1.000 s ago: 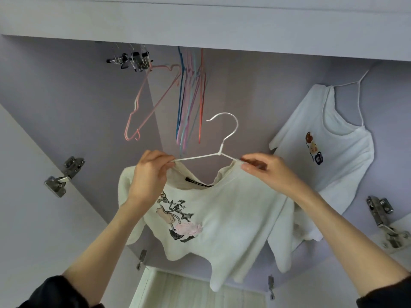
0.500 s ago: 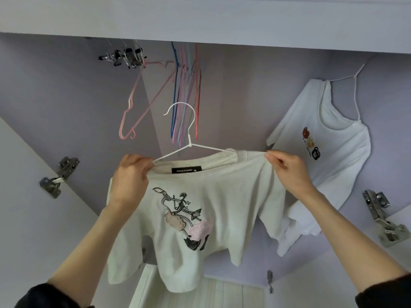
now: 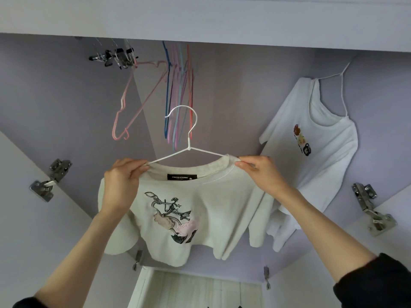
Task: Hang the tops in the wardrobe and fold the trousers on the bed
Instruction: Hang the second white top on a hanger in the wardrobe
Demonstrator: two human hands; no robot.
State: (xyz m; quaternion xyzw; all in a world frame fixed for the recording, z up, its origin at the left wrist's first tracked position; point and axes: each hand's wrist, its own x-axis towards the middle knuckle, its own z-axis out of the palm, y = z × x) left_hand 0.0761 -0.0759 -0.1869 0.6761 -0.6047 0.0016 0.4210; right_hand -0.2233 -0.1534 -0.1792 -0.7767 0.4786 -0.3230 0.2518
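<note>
Wardrobe (image 3: 233,90), top (image 3: 213,203) level on hanger (image 3: 189,143), hook up

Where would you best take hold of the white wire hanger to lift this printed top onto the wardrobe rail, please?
Probably at the neck of the white wire hanger, just under its hook, coming from below and in front. That stem stands bare above the printed top, while the left hand and right hand pinch the shoulders. A grip there would leave the hook free.
</note>
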